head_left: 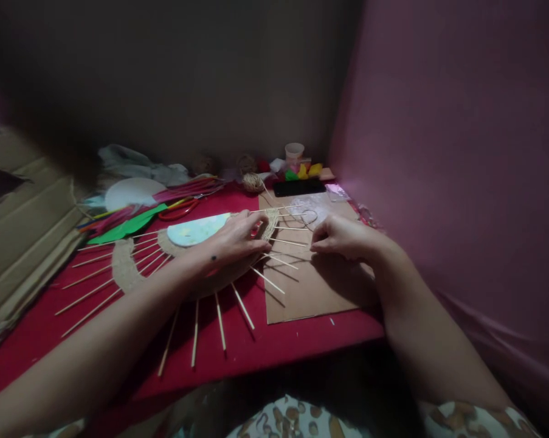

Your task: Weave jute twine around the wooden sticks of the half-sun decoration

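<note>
Left hand (244,237) pinching coarse woven band (270,224) among thin straight sticks (242,307); right hand (331,237) gripping thin twine (296,252).

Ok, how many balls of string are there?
2 for sure: a pale tan ball by the far left corner of the brown cardboard sheet, and a darker ball behind it. A dim brown lump farther left may be another; shadows could hide more.
</note>
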`<state>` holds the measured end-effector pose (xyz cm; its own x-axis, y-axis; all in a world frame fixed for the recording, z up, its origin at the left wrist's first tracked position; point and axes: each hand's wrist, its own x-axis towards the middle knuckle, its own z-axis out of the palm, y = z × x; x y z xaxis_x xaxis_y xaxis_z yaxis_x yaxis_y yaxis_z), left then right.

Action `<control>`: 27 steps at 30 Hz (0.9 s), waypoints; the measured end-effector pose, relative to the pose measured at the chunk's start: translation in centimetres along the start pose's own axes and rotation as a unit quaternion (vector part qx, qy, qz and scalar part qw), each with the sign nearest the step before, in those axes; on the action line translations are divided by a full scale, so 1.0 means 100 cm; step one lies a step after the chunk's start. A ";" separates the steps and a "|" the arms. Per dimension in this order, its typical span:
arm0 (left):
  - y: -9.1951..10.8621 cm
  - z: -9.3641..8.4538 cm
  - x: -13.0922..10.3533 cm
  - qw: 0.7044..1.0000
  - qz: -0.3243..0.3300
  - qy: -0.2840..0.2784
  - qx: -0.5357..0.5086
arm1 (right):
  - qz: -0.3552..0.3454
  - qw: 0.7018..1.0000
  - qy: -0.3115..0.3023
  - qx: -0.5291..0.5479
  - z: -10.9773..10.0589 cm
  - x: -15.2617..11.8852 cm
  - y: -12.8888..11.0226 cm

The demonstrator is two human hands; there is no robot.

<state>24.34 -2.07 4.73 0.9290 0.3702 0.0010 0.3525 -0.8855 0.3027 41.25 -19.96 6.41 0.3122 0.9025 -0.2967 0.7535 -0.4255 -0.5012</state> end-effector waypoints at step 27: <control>0.024 0.003 -0.021 0.993 0.105 -0.060 -0.001 | -0.049 0.914 0.327 -0.234 0.035 0.038 0.007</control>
<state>23.29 -5.01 5.19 0.9887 0.1416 -0.0483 0.1496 -0.9390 0.3097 40.94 -17.09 2.03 0.3943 0.8465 0.3576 0.9134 -0.4037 -0.0517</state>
